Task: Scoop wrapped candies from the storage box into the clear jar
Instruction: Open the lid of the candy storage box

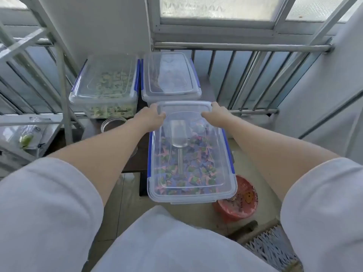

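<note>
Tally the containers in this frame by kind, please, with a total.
Clear storage boxes with blue latches: 3 (near, back left, back right)
Clear jar: 1
Red bucket: 1
Total: 5

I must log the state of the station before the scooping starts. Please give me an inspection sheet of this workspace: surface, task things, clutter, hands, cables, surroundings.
Surface: dark table, mostly covered by boxes.
Task things: storage box of wrapped candies, lid still on, its near end sticking out past the table edge; scoop lies inside on the candies; clear jar stands left of it, partly hidden by the left arm.
Clutter: two more lidded boxes behind, green candy box and second box.
Hands: left hand and right hand grip the lid's far corners.
Cables: nothing seen.
Surroundings: metal railing, window above, red bucket on the floor, shelf at left.
</note>
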### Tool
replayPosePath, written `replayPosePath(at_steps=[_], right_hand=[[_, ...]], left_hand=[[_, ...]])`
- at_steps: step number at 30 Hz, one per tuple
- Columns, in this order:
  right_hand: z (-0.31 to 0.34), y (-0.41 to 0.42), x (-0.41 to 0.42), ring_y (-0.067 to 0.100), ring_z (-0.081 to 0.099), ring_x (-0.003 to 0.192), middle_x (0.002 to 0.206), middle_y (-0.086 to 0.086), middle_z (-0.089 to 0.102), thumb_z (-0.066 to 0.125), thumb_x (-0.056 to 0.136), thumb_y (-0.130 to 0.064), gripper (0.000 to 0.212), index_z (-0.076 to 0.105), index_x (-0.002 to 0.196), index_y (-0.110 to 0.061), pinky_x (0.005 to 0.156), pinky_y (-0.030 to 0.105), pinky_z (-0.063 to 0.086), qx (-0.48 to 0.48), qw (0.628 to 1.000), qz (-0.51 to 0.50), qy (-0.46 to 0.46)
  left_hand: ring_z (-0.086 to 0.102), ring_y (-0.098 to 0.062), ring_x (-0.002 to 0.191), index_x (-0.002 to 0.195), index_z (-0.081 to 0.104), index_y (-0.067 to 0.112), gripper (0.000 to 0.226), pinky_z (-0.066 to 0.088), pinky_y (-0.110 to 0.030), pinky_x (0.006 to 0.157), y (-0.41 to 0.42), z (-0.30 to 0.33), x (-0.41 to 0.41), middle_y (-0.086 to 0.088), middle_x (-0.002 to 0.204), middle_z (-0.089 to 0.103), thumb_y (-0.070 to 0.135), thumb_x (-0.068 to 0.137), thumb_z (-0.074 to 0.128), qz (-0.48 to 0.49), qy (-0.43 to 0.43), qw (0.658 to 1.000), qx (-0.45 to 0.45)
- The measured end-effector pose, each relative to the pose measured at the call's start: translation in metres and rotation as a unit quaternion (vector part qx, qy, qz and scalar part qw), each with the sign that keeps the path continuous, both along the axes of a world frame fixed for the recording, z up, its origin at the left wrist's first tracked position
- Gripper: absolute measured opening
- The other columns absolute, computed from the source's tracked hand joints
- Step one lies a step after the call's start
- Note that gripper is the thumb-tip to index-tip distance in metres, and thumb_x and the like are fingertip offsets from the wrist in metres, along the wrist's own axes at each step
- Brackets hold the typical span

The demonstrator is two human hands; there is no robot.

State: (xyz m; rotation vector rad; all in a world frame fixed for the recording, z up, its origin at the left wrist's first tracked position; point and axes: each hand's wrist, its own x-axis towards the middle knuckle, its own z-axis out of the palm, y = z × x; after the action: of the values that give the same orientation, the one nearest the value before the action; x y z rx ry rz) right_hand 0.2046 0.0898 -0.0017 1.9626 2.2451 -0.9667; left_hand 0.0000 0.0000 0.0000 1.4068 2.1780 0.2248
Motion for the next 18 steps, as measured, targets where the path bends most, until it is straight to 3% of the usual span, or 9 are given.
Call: replayPosePath(at_steps=[2, 4, 8, 10, 14, 16, 18], right_hand=[[-0.010, -0.003, 0.003, 0.033, 0.049, 0.115, 0.142, 0.019, 0.041, 0.041, 0.093, -0.031, 0.060, 0.023, 0.145, -0.006, 0.083, 0.036, 0.040, 0.001, 0.999, -0.045, 0.007], [-0.026, -0.005, 0.010, 0.035, 0.050, 0.115, 0.133, 0.020, 0.050, 0.038, 0.092, -0.016, 0.044, 0.040, 0.133, -0.001, 0.084, 0.037, 0.042, 0.055, 0.995, -0.083, 0.002], [-0.048, -0.002, 0.019, 0.028, 0.050, 0.084, 0.100, 0.016, 0.055, 0.038, 0.090, -0.012, 0.024, 0.056, 0.104, -0.003, 0.069, 0.032, 0.036, 0.018, 0.975, -0.205, 0.090], [-0.054, 0.001, 0.023, 0.027, 0.049, 0.074, 0.089, 0.012, 0.056, 0.042, 0.090, -0.020, 0.018, 0.055, 0.088, -0.008, 0.065, 0.029, 0.036, -0.042, 0.946, -0.273, 0.169], [-0.059, 0.006, 0.037, 0.020, 0.054, 0.066, 0.076, 0.004, 0.058, 0.052, 0.091, -0.034, 0.024, 0.056, 0.085, -0.012, 0.053, 0.028, 0.039, -0.133, 0.887, -0.353, 0.268], [-0.066, 0.008, 0.038, 0.019, 0.055, 0.068, 0.077, 0.003, 0.059, 0.051, 0.093, -0.034, 0.025, 0.058, 0.087, -0.011, 0.055, 0.027, 0.041, -0.127, 0.876, -0.361, 0.294], [-0.071, 0.010, 0.034, 0.023, 0.052, 0.070, 0.076, 0.005, 0.057, 0.044, 0.096, -0.032, 0.028, 0.060, 0.087, -0.010, 0.059, 0.027, 0.039, -0.079, 0.893, -0.345, 0.276]], left_hand=[[0.040, -0.039, 0.129, 0.150, 0.012, 0.005, 0.066, 0.035, -0.038, 0.093, -0.005, -0.016, 0.000, -0.025, 0.149, 0.032, 0.043, 0.099, 0.030, 0.056, -0.026, 0.997, -0.035], [0.045, -0.038, 0.124, 0.147, 0.016, 0.001, 0.067, 0.034, -0.036, 0.084, -0.010, -0.037, 0.001, -0.024, 0.146, 0.036, 0.044, 0.099, 0.031, 0.109, -0.056, 0.990, -0.067], [0.048, -0.036, 0.119, 0.146, 0.021, 0.001, 0.065, 0.033, -0.035, 0.079, -0.019, -0.065, 0.006, -0.022, 0.141, 0.044, 0.046, 0.099, 0.026, 0.158, -0.106, 0.981, -0.047], [0.048, -0.037, 0.120, 0.144, 0.027, 0.001, 0.064, 0.034, -0.038, 0.083, -0.016, -0.072, 0.003, -0.023, 0.139, 0.046, 0.046, 0.100, 0.021, 0.174, -0.115, 0.978, -0.025], [0.040, -0.035, 0.130, 0.144, 0.033, 0.005, 0.061, 0.032, -0.040, 0.100, -0.011, -0.076, -0.003, -0.018, 0.145, 0.041, 0.044, 0.100, 0.017, 0.203, -0.148, 0.968, -0.021], [0.038, -0.033, 0.132, 0.146, 0.032, 0.009, 0.060, 0.030, -0.041, 0.106, -0.010, -0.077, -0.007, -0.015, 0.148, 0.039, 0.045, 0.100, 0.019, 0.208, -0.167, 0.964, -0.018], [0.041, -0.031, 0.130, 0.146, 0.034, 0.010, 0.060, 0.033, -0.041, 0.107, -0.009, -0.079, -0.009, -0.012, 0.148, 0.041, 0.046, 0.100, 0.020, 0.214, -0.198, 0.956, -0.011]])
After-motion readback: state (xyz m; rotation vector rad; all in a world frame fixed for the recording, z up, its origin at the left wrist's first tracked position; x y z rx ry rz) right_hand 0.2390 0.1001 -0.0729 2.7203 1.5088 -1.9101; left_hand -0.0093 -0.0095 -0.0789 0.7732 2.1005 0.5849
